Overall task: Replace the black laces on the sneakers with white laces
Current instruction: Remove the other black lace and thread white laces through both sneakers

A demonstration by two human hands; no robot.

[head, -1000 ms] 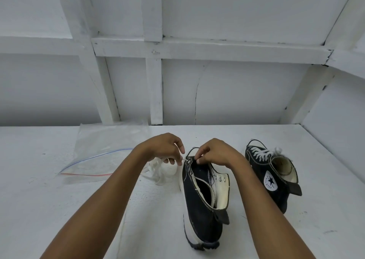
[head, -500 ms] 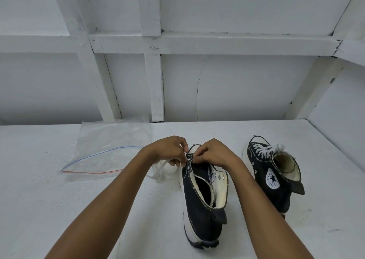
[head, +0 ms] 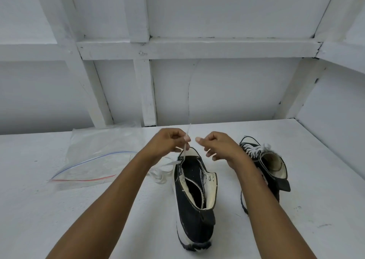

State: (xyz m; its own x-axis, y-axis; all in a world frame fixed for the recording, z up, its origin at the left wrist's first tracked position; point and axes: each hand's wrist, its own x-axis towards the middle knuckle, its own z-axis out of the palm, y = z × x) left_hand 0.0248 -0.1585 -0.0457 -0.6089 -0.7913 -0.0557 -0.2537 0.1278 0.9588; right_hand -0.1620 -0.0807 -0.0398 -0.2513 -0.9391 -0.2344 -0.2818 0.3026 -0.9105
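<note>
Two sneakers on the tabletop [head: 59, 219], yes? Where do they sit?
— The near sneaker [head: 194, 199] stands in the middle with its heel toward the camera, tongue slack and upper eyelets bare. The far sneaker [head: 272, 160] is off to the right, partly behind the right forearm, and it carries white lacing [head: 254, 150] across its front.
And the hands?
— They are raised over the toe end of the near sneaker, close together but not touching. The left hand [head: 169, 142] pinches a white lace [head: 184, 153] between thumb and fingertips. The lace runs taut down to the left-side eyelets near the toe, and a short end pokes up above the fingers.
What about the other one?
— The right hand [head: 219, 146] has its fingers loosely curled and its thumb stuck out toward the left hand. I see nothing in it.
Anything else lying about?
— Slack loops of the lace lie on the tabletop just left of the near sneaker. A clear zip bag [head: 98, 160] with blue and red seal lines lies flat further left.
</note>
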